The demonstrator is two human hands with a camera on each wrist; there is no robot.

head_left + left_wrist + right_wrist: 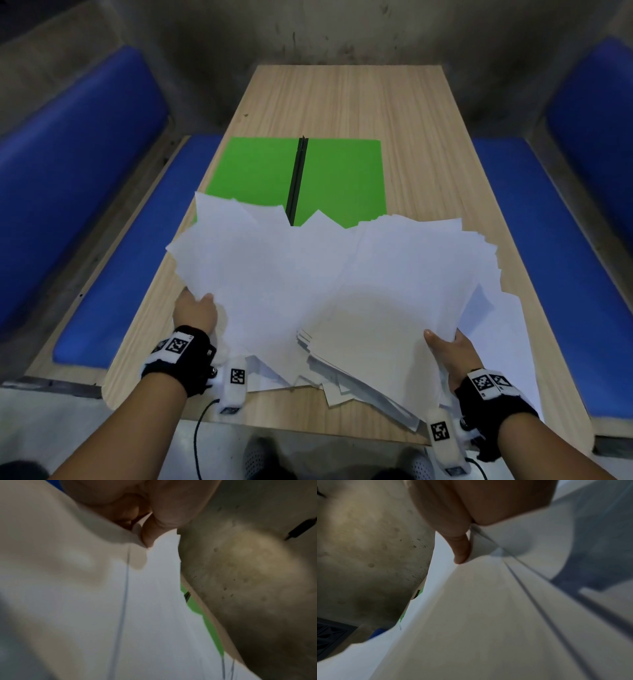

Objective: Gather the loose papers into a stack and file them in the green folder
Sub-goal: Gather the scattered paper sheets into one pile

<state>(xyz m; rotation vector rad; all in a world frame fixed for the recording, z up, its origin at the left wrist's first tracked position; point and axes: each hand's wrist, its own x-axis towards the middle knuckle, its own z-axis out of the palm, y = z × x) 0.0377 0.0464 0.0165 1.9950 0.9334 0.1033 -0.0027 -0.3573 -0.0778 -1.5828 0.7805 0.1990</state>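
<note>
A messy heap of white papers (329,284) is lifted and fanned between both hands over the near half of the wooden table (342,102). My left hand (195,308) grips the heap's left edge, thumb on top and fingers hidden underneath. My right hand (448,349) grips the right edge the same way. The left wrist view shows the thumb (149,534) pinching the papers (137,601); the right wrist view shows the thumb (462,550) pressed on the papers (488,615). The green folder (339,178) lies open and flat behind the heap, a dark spine at its centre, its near edge covered.
More sheets (507,342) lie flat on the table under and right of the lifted heap. Blue cushioned benches (113,260) run along both sides of the table. A grey concrete wall (308,31) stands behind the far end.
</note>
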